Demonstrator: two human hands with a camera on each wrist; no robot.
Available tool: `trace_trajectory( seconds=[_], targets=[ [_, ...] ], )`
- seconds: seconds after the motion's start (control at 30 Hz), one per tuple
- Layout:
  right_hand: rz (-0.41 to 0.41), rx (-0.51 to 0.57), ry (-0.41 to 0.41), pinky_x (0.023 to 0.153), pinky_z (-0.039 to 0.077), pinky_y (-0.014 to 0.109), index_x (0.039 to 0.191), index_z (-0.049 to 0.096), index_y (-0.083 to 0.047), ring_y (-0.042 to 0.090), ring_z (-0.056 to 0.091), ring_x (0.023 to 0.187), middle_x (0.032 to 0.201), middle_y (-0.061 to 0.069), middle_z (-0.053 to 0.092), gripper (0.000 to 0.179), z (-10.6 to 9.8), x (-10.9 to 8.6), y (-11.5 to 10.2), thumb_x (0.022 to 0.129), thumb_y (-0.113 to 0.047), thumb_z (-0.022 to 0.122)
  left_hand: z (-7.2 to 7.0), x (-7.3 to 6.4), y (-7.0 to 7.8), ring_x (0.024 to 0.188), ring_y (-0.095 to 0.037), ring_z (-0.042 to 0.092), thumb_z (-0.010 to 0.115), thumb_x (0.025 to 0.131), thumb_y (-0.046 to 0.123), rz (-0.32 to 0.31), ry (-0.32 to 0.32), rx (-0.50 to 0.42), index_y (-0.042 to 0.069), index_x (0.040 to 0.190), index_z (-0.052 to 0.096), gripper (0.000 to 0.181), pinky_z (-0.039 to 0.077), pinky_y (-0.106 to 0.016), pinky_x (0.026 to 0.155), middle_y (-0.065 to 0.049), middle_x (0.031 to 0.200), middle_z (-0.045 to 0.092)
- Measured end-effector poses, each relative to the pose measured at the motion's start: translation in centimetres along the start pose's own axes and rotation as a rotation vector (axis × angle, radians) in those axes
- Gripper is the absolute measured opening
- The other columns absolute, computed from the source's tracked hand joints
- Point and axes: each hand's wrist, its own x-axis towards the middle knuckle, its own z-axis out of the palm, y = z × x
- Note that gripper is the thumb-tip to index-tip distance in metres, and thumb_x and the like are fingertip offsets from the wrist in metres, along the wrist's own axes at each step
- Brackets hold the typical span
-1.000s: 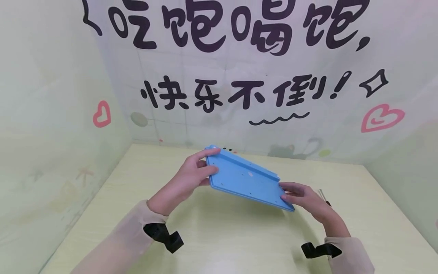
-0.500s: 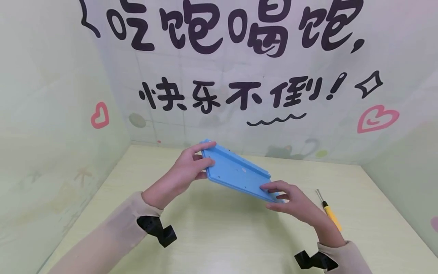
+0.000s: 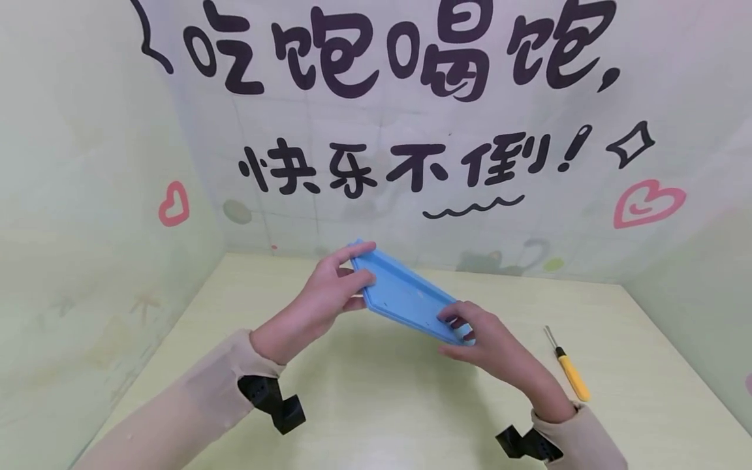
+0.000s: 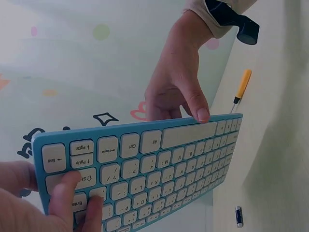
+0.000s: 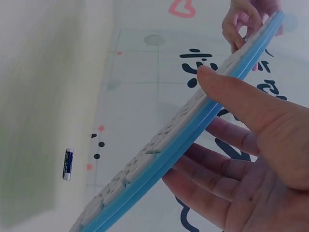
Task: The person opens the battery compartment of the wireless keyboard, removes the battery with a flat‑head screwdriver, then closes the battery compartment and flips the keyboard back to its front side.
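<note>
A blue keyboard (image 3: 405, 287) with white keys is held up above the table, tilted down to the right, its underside facing the head view. My left hand (image 3: 326, 297) grips its upper left end, thumb on the underside and fingertips on the keys (image 4: 140, 174). With my right hand (image 3: 499, 346) I hold the lower edge near the right part. In the right wrist view the right thumb (image 5: 231, 92) lies over the key side, while the other fingers reach behind the underside. The far right end is hidden behind the right hand in the head view.
On the table (image 3: 376, 405) to the right lies a screwdriver (image 3: 571, 372) with a yellow handle. A small cylindrical battery (image 5: 68, 164) rests on the table beyond the keyboard, seen in the wrist views. Walls with printed writing stand behind and on both sides.
My right hand has slid leftward along the keyboard from its right end, its fingers now further over the underside. The screwdriver has come into full sight. The left hand keeps its grip.
</note>
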Motion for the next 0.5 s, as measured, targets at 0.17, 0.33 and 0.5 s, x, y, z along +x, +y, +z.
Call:
trace_trajectory(
  seconds=[0.17,0.33,0.5],
  targets=[
    [-0.04,-0.144,0.03,0.065,0.05,0.031,0.106,0.057,-0.007,0.018,0.059,0.087,0.097,0.001,0.057,0.039,0.4,0.2,-1.1,0.073,-0.012,0.077,0.4,-0.2,-0.3,0.089,-0.03,0.06,0.054,0.086,0.0,-0.001,0.003,0.002,0.018,0.135,0.046,0.052,0.052,-0.037,0.074,-0.022,0.118,0.047],
    [-0.068,-0.236,0.119,0.066,0.05,0.031,0.108,0.059,-0.005,0.016,0.059,0.086,0.097,0.002,0.059,0.04,0.8,0.2,-1.6,0.072,-0.007,0.076,0.8,-0.1,0.0,0.088,-0.029,0.06,0.055,0.086,0.001,0.029,-0.018,-0.005,0.021,0.133,0.048,0.051,0.051,-0.037,0.075,-0.022,0.113,0.049],
    [-0.131,-0.335,0.19,0.063,0.049,0.028,0.105,0.06,-0.003,0.017,0.058,0.082,0.095,0.005,0.058,0.038,1.0,0.0,-1.9,0.07,-0.003,0.075,1.0,0.1,0.3,0.088,-0.028,0.06,0.057,0.087,0.002,0.044,-0.031,-0.011,0.021,0.134,0.047,0.051,0.051,-0.037,0.077,-0.022,0.112,0.049]
  ],
)
